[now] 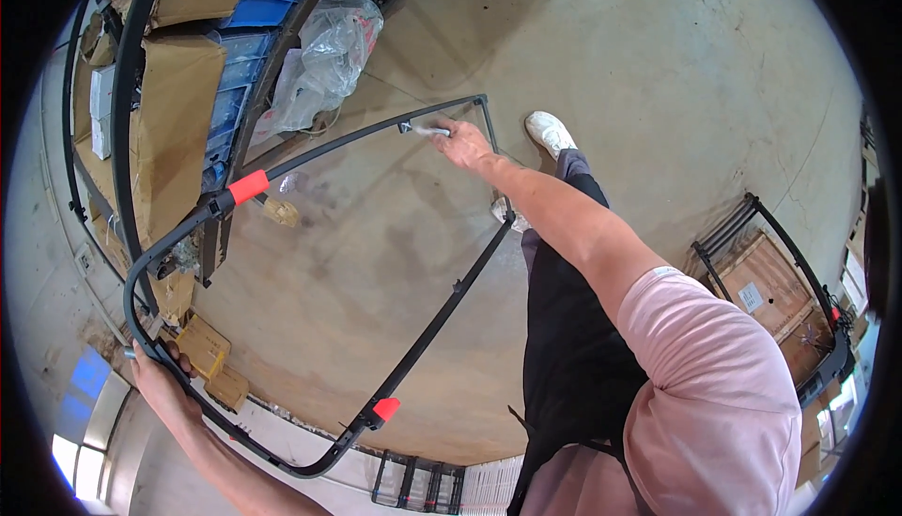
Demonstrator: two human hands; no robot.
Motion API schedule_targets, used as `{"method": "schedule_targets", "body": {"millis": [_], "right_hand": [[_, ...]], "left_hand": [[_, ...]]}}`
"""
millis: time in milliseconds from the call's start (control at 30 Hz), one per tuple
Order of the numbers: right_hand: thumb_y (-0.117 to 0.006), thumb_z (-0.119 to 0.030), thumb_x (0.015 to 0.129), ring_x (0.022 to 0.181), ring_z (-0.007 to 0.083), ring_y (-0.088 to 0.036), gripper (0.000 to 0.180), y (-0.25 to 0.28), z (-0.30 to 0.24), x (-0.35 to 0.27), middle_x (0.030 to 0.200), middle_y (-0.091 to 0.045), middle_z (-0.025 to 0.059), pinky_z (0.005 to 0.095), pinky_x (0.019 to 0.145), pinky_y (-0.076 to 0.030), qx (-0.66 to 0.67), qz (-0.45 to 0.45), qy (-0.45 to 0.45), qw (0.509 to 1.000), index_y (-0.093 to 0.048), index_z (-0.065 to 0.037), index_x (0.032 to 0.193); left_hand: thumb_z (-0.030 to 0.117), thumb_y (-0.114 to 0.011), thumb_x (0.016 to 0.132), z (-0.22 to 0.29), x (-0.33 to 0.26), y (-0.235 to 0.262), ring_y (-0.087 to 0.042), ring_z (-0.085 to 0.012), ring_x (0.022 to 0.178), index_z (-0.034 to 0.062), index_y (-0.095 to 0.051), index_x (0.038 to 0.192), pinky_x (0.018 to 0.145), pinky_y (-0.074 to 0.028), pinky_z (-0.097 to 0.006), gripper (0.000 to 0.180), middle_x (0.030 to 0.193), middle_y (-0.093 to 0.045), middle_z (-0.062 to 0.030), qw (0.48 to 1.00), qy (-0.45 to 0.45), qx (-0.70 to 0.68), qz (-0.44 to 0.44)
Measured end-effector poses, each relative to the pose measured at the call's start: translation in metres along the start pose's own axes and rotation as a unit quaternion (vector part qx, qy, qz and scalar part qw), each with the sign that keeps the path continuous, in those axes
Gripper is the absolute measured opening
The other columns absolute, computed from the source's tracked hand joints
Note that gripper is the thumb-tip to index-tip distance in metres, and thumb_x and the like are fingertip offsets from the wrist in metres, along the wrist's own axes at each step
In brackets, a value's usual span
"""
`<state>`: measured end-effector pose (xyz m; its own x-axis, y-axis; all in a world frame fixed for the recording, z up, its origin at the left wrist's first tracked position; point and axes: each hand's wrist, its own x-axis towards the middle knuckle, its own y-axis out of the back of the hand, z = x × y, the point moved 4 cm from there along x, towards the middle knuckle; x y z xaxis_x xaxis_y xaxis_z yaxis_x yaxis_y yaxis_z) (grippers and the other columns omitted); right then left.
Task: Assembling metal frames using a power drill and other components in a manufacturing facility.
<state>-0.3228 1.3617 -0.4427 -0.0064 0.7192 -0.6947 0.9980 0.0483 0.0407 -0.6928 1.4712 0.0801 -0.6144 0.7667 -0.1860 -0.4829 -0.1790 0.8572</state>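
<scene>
"Where's the black frame?"
"Before me, over the floor. My left hand has its fingers curled around the curved end."
"And your right hand?"
"Its fingers are closed on a small pale piece, blurred, just beside the frame's bracket."
"Beyond?"
"A clear plastic bag near the cardboard box, my white shoe to the right."

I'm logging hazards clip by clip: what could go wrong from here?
The black frame could swing or slip, since only the left hand clearly grips it. One corner appears close to a white shoe, so it might knock the foot. The silvery item in the right hand might scrape the bar.
</scene>
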Motion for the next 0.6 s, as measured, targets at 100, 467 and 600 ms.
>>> {"method": "schedule_targets", "body": {"millis": [100,467,600], "right_hand": [[-0.064,-0.037,0.095,0.095,0.0321,-0.071,0.046,0.03,0.024,0.007,0.1,-0.077,0.0165,0.0391,0.091,-0.056,-0.242,0.039,0.061,0.967,-0.072,-0.016,0.135],[-0.064,-0.032,0.09,0.091,0.0226,-0.072,0.044,0.022,-0.03,0.022,0.1,-0.079,0.0097,0.0355,0.089,-0.056,0.053,0.055,0.013,0.997,-0.076,-0.014,0.129],[-0.062,-0.032,0.092,0.092,0.022,-0.072,0.045,0.018,-0.031,0.018,0.098,-0.079,0.009,0.0354,0.088,-0.056,0.034,0.013,-0.019,0.999,-0.075,-0.012,0.13]], "left_hand": [[0.041,-0.044,0.114,-0.005,0.003,-0.004,-0.053,-0.0154,0.051,0.0118,-0.05,0.099,0.045,-0.041,-0.031,0.033,0.069,-0.057,-0.0038,1.0,-0.002,-0.019,-0.012],[0.041,-0.044,0.114,-0.007,-0.001,-0.004,-0.053,-0.016,0.05,0.0127,-0.049,0.104,0.045,-0.042,-0.031,0.031,0.068,-0.057,-0.0047,1.0,-0.003,-0.022,0.008],[0.039,-0.04,0.115,-0.003,-0.005,-0.007,-0.051,-0.0164,0.05,0.0094,-0.052,0.095,0.045,-0.039,-0.032,0.038,0.066,-0.056,-0.0046,0.999,-0.003,-0.017,0.029]]}}
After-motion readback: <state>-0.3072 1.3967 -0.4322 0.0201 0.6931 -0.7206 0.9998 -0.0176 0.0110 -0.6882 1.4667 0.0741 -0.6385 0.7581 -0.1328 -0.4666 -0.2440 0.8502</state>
